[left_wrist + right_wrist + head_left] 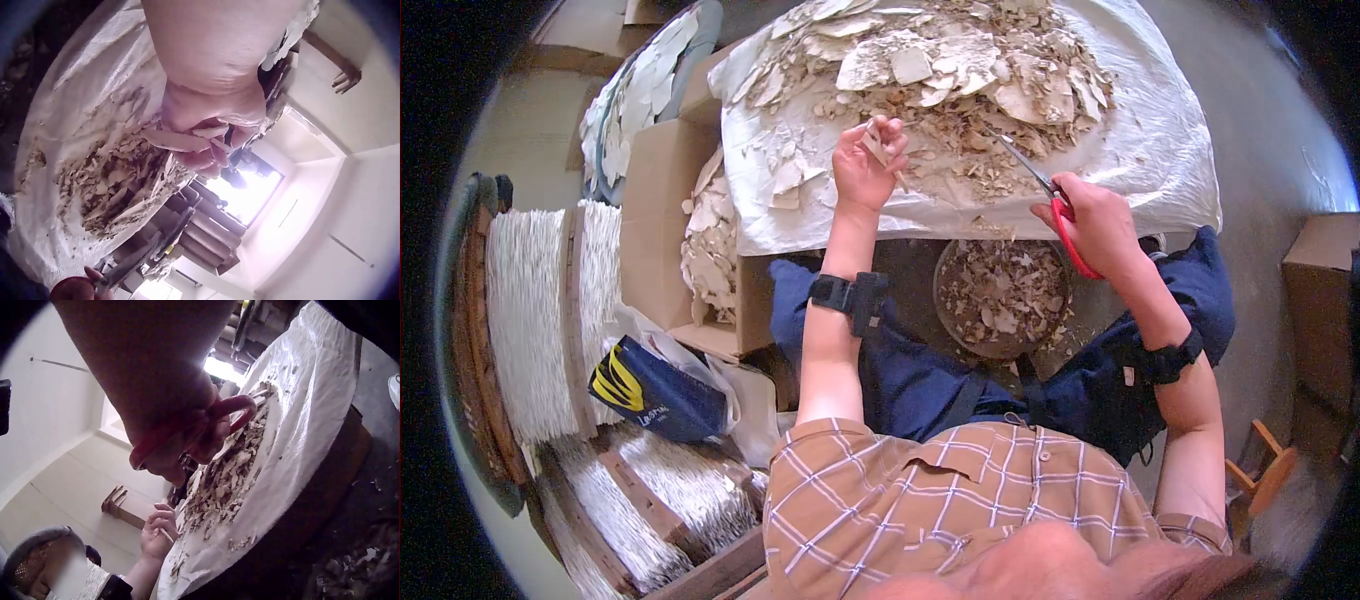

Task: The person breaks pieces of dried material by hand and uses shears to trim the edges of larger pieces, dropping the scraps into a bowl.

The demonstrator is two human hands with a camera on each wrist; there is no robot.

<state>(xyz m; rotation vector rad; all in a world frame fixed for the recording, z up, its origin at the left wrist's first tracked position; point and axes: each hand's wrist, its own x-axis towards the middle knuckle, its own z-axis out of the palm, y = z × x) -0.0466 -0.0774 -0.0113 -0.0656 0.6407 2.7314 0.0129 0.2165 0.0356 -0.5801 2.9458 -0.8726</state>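
The left hand (868, 168) is raised over the white cloth with its fingers curled round a pale flat piece (874, 143); in the left wrist view the piece (178, 140) juts out from the fingers. To its right, the right hand (1100, 222) grips the red handles of scissors (1064, 232), whose metal blades point up and left over scraps on the cloth. In the right wrist view the red handles (234, 412) show around the fingers. Large pale flakes (910, 65) are heaped beyond both hands, with small brown scraps (990, 160) nearer.
A cardboard box (662, 200) of flakes stands left of the cloth (1170, 150). Below the cloth's near edge, between the knees, is a round container (940, 300) of scraps. A blue bag (662, 395) lies at the left, by stacked white sheets (525, 320). A wooden stool (1272, 470) stands lower right.
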